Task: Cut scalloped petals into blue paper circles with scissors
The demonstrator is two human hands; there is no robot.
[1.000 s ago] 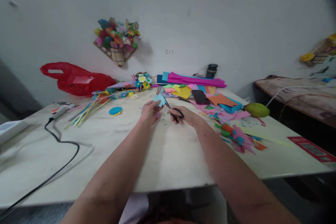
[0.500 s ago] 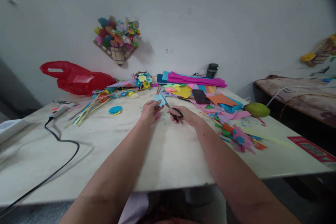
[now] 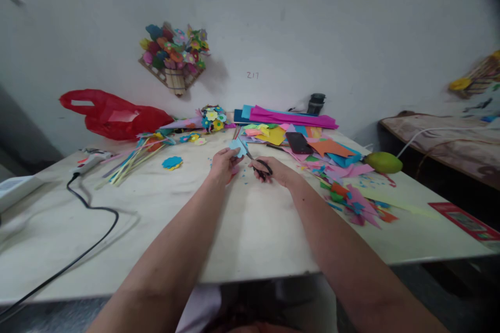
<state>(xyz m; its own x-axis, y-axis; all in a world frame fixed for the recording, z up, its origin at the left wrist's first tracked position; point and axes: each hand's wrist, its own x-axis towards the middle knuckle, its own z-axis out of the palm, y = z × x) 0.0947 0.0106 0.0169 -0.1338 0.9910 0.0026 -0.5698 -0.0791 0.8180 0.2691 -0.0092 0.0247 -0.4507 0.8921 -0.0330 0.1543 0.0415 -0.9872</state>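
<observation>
Between the fingers of my left hand is a small piece of light blue paper, held just above the table. My right hand is closed around the black handles of a pair of scissors. The blades point up and to the left and meet the edge of the blue paper. Tiny blue scraps are scattered on the table below the hands. To the left lies a stack of blue and yellow paper flowers.
Coloured paper scraps, a black phone and a green fruit lie to the right. A power strip with a black cable, paper strips and a red plastic bag are on the left. A flower bouquet lies at the back.
The scissor handles in my right hand have shifted slightly and look closer together. My left hand keeps its hold on the blue paper in nearly the same place.
</observation>
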